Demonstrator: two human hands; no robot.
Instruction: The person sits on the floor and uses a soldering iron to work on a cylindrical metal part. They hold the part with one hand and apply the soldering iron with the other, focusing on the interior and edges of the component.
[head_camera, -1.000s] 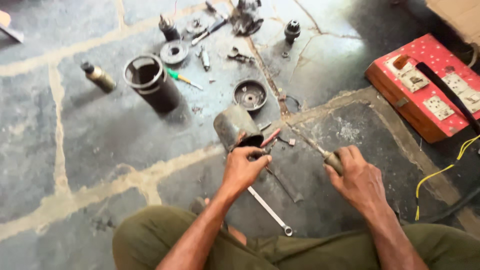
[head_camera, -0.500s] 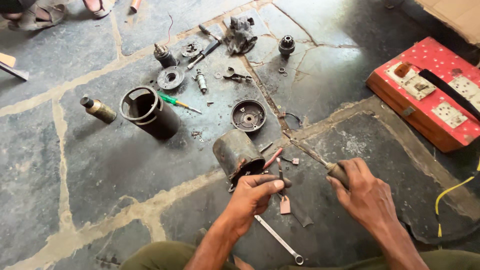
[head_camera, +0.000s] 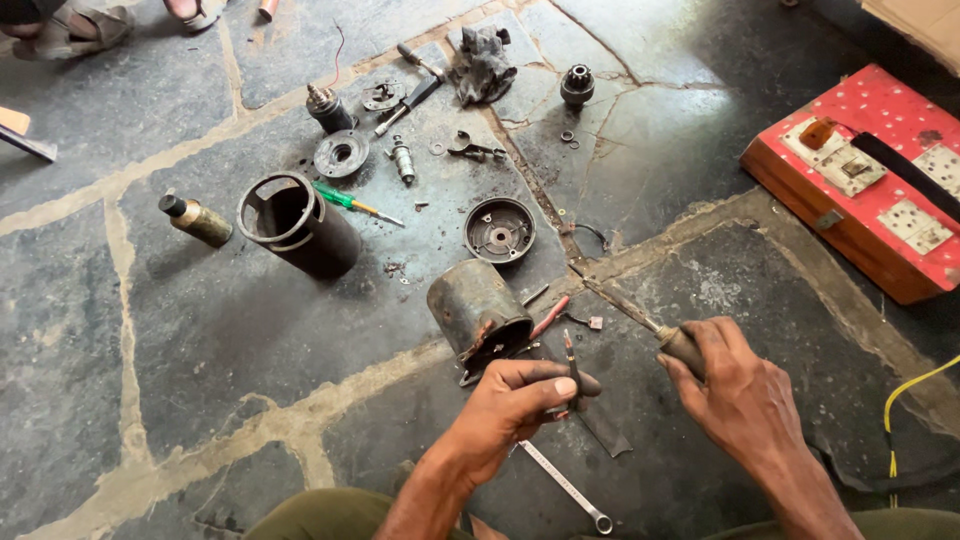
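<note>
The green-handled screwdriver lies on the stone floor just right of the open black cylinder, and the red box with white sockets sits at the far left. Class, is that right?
Not quite. The head view shows the red box at the far right. The green-handled screwdriver does lie beside the open black cylinder.

Bare stone floor (head_camera: 150, 360) lies open to the left of the hands. Straight ahead, the rusty motor housing (head_camera: 478, 310) blocks the way, with the round end cap (head_camera: 499, 231) and black cylinder (head_camera: 300, 225) beyond. A wrench (head_camera: 565, 487) lies between the forearms; the red switch box (head_camera: 870, 185) bounds the right.
</note>
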